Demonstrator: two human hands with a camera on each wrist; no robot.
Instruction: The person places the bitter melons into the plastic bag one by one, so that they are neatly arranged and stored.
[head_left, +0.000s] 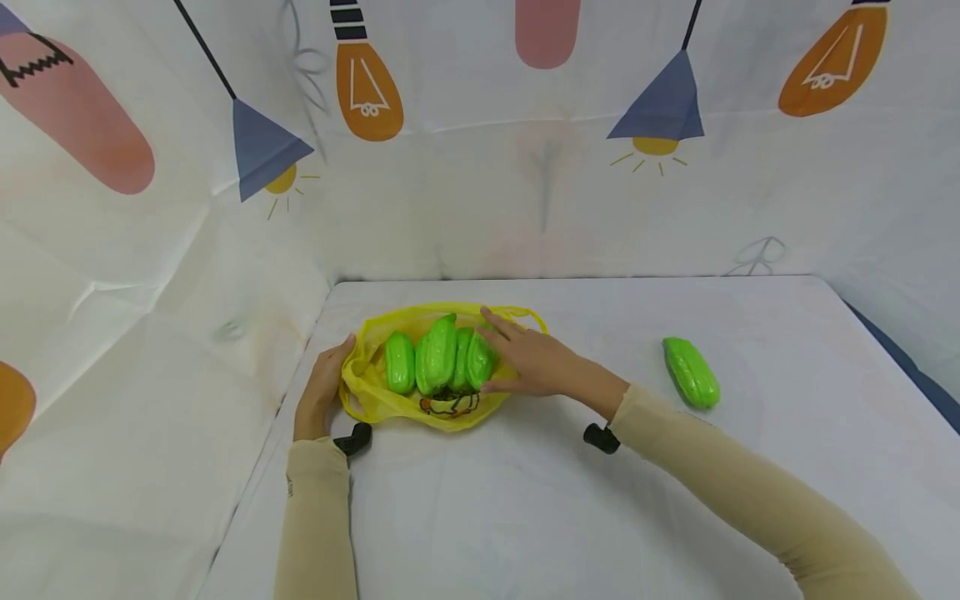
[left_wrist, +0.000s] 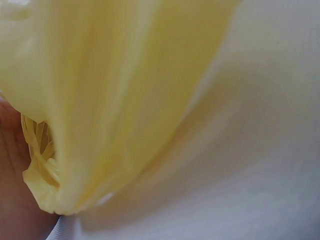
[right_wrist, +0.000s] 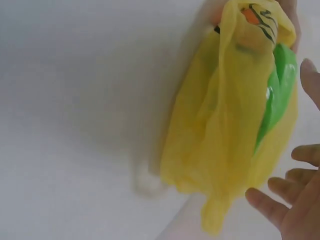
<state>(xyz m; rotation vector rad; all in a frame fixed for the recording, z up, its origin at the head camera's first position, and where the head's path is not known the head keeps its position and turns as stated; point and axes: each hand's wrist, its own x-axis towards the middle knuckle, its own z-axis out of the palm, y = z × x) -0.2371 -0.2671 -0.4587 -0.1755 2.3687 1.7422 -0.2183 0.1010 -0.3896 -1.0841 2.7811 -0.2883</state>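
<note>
A yellow plastic bag [head_left: 393, 408] lies with its mouth spread on the table, a printed picture on its near side. Several shiny green, cucumber-shaped pieces [head_left: 440, 354] stand side by side in it. My left hand [head_left: 322, 387] holds the bag's left edge, its fingers partly hidden by yellow plastic [left_wrist: 115, 100]. At the bag's right side is my right hand [head_left: 536, 360], fingers spread and reaching over the rim beside the rightmost green piece. The right wrist view shows those fingers [right_wrist: 272, 205] apart, with nothing gripped, next to the bag [right_wrist: 220, 145].
Another green cucumber-shaped piece [head_left: 692, 372] lies alone on the white table [head_left: 480, 508], to the right beyond my right forearm. A white cloth wall [head_left: 465, 208] printed with lamps and bulbs rises behind the table and along its left side.
</note>
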